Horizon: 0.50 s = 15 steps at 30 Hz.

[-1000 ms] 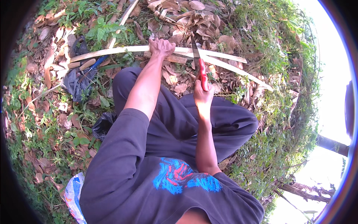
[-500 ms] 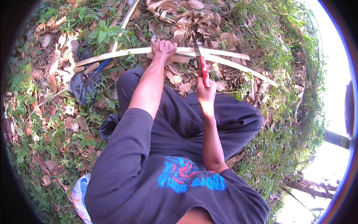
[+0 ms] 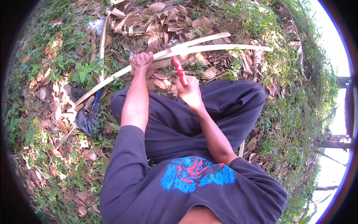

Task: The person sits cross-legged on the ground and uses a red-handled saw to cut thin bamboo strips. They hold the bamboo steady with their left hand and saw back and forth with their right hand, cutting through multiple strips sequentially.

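Bamboo strip [image 3: 209,47], pale and long, lying crosswise beyond the knees, long axis running from near left up to far right over dry leaves [image 3: 156,22]. Left hand [image 3: 141,61] clamped around it mid-length, knuckles up. Right hand [image 3: 190,91] closed on a red-handled knife [image 3: 180,70], nearer the body, knife pointing far toward the strip just right of the left hand. Hands apart, close together. Second strip [image 3: 197,41] splitting off alongside, far right. Dark cloth [image 3: 87,119] on the grass, near left.

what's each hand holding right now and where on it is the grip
The left hand grips a long pale bamboo strip partway along its length. The right hand holds a knife by its red handle.
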Tool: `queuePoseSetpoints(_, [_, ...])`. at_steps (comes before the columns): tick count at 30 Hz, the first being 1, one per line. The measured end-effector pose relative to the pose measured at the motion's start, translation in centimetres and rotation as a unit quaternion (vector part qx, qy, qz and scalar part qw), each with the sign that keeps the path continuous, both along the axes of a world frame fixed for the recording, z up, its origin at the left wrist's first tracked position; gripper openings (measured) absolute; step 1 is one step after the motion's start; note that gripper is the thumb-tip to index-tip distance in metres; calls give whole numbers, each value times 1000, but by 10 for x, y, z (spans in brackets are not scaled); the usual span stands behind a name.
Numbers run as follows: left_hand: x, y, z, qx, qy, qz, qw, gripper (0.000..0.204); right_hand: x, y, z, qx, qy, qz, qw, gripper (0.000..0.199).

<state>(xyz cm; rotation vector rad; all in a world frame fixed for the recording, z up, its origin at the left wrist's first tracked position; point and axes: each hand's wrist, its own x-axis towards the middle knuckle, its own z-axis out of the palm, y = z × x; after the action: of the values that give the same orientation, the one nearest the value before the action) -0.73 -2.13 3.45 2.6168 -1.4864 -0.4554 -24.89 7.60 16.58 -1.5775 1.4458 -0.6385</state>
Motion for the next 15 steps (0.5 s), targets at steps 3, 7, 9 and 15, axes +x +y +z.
queuePoseSetpoints(3, [0,5,-4,25,3,9,1000,58,-16,23,3,26,-2,-3,1000,25])
queuePoseSetpoints(7, [1,8,0,20,-31,8,999,59,-61,78,37,32,-32,-1,999,17])
queuePoseSetpoints(9, [3,9,-2,16,-25,5,1000,58,-59,68,38,7,-66,-5,998,17])
queuePoseSetpoints(15, [-4,-2,2,17,-32,-11,999,59,-9,-11,-2,-11,-1,4,1000,28])
